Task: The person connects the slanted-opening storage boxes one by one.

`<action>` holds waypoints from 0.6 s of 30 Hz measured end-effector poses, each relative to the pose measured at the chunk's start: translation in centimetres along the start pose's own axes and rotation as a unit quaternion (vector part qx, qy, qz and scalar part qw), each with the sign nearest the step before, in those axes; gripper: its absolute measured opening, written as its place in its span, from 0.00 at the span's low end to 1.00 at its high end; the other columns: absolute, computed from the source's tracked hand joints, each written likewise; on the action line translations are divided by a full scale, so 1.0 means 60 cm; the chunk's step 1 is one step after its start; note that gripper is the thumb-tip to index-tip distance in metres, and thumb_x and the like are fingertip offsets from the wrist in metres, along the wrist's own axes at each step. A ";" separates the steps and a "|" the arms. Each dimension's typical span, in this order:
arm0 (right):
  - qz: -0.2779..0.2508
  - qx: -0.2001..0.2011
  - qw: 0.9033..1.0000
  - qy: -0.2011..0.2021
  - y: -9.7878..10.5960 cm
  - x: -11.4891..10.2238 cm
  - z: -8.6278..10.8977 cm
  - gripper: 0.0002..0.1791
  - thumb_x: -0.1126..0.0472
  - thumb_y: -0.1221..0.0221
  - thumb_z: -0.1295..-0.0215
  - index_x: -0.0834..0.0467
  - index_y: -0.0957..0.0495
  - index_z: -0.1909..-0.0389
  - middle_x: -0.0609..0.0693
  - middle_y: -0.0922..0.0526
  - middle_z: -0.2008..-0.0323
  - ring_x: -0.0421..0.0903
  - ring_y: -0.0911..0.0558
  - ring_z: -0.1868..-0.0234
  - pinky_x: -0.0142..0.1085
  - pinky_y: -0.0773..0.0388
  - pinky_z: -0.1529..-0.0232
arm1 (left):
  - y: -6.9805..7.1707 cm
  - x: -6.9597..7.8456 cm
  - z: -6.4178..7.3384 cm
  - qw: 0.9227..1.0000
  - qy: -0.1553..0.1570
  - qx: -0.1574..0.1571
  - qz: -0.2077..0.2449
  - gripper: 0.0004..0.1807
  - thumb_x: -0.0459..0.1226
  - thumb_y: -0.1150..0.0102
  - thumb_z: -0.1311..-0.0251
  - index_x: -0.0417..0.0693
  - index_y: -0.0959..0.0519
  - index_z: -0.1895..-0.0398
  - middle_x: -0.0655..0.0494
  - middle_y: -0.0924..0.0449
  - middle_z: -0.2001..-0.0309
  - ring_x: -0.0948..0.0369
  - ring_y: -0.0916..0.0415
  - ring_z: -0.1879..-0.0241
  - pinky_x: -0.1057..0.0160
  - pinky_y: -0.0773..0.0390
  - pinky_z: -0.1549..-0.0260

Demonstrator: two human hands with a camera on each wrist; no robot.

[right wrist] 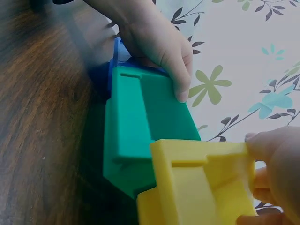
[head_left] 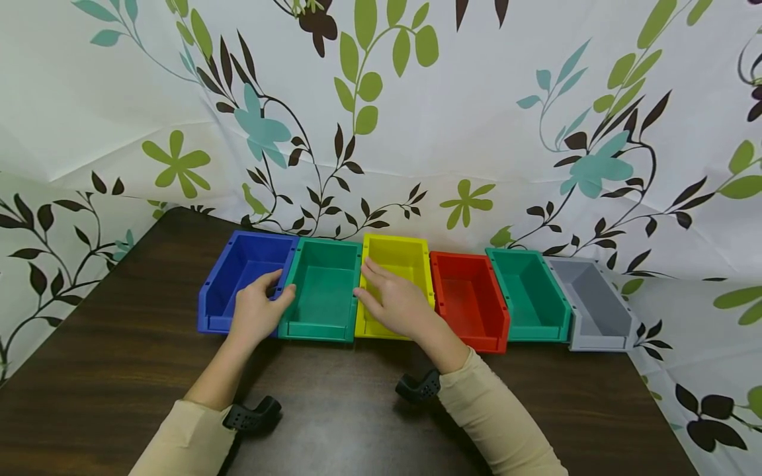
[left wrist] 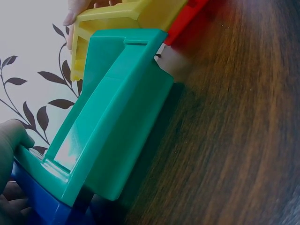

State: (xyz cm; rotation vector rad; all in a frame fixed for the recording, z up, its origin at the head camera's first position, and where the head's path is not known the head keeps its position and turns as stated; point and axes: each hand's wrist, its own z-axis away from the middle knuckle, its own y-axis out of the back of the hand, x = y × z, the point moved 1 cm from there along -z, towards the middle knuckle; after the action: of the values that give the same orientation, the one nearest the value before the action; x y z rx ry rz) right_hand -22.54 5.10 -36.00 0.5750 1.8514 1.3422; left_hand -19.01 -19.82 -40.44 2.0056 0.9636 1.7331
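Several plastic storage bins stand side by side in a row. My left hand (head_left: 257, 307) pinches the adjoining walls of the blue bin (head_left: 205, 311) and the left green bin (head_left: 318, 334), its thumb on the green side and its fingers on the blue side. At the yellow bin (head_left: 381, 328), my right hand (head_left: 395, 301) holds the left rim with thumb and fingers. In the right wrist view the right thumb (right wrist: 265, 143) touches the yellow rim, with the other fingers lower down. All the bins whose insides show hold nothing.
A red bin (head_left: 470, 304), a second green bin (head_left: 530, 297) and a grey bin (head_left: 601, 304) continue the row to the right. The dark wooden table (head_left: 333, 416) extends in front. A leaf-patterned white cloth (head_left: 476, 132) hangs right behind the bins.
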 end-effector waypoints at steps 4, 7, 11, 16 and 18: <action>0.003 -0.016 1.000 -0.003 0.007 -0.003 -0.003 0.33 0.41 0.53 0.30 0.55 0.38 0.31 0.49 0.38 0.30 0.46 0.30 0.35 0.39 0.24 0.44 | 0.001 -0.001 0.000 1.000 -0.001 0.002 -0.004 0.28 0.42 0.45 0.38 0.32 0.30 0.40 0.32 0.25 0.46 0.40 0.26 0.45 0.41 0.26 0.49; 0.007 -0.045 0.999 -0.004 0.018 -0.004 -0.009 0.33 0.41 0.52 0.31 0.57 0.37 0.32 0.50 0.38 0.30 0.48 0.20 0.44 0.36 0.19 0.57 | 0.001 0.001 0.001 1.000 -0.004 0.001 -0.005 0.28 0.43 0.45 0.38 0.32 0.30 0.40 0.32 0.24 0.46 0.40 0.26 0.46 0.41 0.25 0.49; 0.000 -0.104 0.995 -0.005 0.042 -0.002 -0.024 0.33 0.42 0.47 0.34 0.57 0.35 0.33 0.51 0.37 0.31 0.49 0.24 0.40 0.38 0.23 0.45 | 0.000 0.002 0.003 1.000 -0.002 -0.003 -0.005 0.28 0.43 0.45 0.38 0.31 0.30 0.40 0.31 0.24 0.46 0.40 0.26 0.46 0.41 0.25 0.49; 0.018 -0.181 0.983 -0.004 0.065 0.007 -0.050 0.39 0.39 0.44 0.38 0.56 0.38 0.31 0.52 0.43 0.27 0.52 0.47 0.26 0.46 0.44 0.29 | 0.002 0.003 0.004 1.000 0.002 -0.006 -0.004 0.28 0.42 0.45 0.38 0.31 0.30 0.39 0.31 0.25 0.45 0.40 0.27 0.45 0.41 0.26 0.48; 0.024 -0.209 0.978 -0.010 0.070 0.010 -0.061 0.44 0.37 0.43 0.40 0.56 0.43 0.29 0.52 0.49 0.26 0.52 0.52 0.25 0.46 0.48 0.27 | 0.004 0.004 0.003 1.000 0.002 -0.008 -0.004 0.28 0.42 0.46 0.37 0.32 0.30 0.39 0.31 0.25 0.45 0.40 0.27 0.44 0.42 0.26 0.48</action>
State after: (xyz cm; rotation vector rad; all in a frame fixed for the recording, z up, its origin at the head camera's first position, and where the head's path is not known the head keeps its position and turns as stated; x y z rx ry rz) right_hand -26.10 4.80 -31.70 0.4106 1.4824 1.6895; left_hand -18.77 -19.78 -40.13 1.9870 0.9553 1.7364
